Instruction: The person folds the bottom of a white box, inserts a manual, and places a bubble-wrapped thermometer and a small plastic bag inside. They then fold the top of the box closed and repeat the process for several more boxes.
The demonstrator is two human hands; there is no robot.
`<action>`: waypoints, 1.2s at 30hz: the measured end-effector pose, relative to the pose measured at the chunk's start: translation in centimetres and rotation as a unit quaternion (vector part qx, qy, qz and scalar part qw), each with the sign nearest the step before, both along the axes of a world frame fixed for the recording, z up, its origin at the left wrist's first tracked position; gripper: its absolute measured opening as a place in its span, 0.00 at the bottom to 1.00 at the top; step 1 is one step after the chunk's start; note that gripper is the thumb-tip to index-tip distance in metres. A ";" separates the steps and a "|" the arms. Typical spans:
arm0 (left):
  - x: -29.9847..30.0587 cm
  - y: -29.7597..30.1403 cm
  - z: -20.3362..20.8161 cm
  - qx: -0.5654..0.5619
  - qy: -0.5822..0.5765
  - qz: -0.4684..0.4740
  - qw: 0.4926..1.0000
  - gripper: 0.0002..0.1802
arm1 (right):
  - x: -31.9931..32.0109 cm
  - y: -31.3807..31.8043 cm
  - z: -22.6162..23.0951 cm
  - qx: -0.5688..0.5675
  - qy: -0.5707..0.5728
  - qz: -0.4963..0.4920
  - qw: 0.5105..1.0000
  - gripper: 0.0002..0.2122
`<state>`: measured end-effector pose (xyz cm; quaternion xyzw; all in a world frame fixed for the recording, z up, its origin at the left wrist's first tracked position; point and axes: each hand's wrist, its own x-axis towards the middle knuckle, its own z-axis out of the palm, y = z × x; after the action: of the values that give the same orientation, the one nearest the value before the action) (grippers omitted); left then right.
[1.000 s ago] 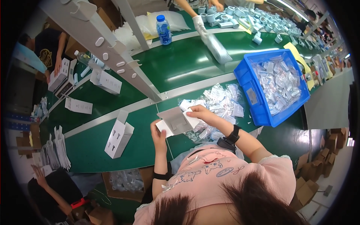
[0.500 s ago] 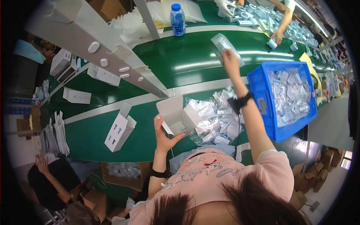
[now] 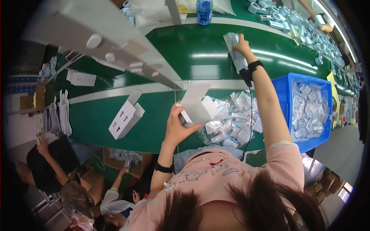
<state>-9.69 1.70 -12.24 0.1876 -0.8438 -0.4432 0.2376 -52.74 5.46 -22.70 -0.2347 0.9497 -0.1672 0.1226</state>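
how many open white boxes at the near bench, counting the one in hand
2: a held box in the left hand, and a printed box on the green bench further left. Any behind the arms or body would be hidden.

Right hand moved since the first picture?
Yes: the right hand went away from the body, from the near side of the metal strip to beyond it.
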 end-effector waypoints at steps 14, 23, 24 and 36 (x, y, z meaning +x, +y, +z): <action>-0.3 3.9 2.0 0.140 -0.007 0.107 0.984 0.44 | 27.8 4.9 17.2 -0.758 -0.223 -0.203 0.578 0.16; 0.1 4.0 1.2 0.066 0.080 0.083 0.991 0.43 | 30.5 9.0 17.7 -0.356 0.172 0.245 0.885 0.12; 0.1 3.8 1.4 0.093 0.053 0.071 0.992 0.43 | 30.4 9.7 17.2 -0.365 0.163 0.287 0.871 0.12; 3.4 2.0 -3.4 0.034 0.107 0.029 0.993 0.46 | 21.6 16.5 2.7 0.075 0.102 -0.035 0.991 0.13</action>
<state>-6.25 3.72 -15.68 0.1718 -0.7921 -0.4822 0.3324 -31.16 21.93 -20.02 -0.2077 0.9746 -0.0750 0.0360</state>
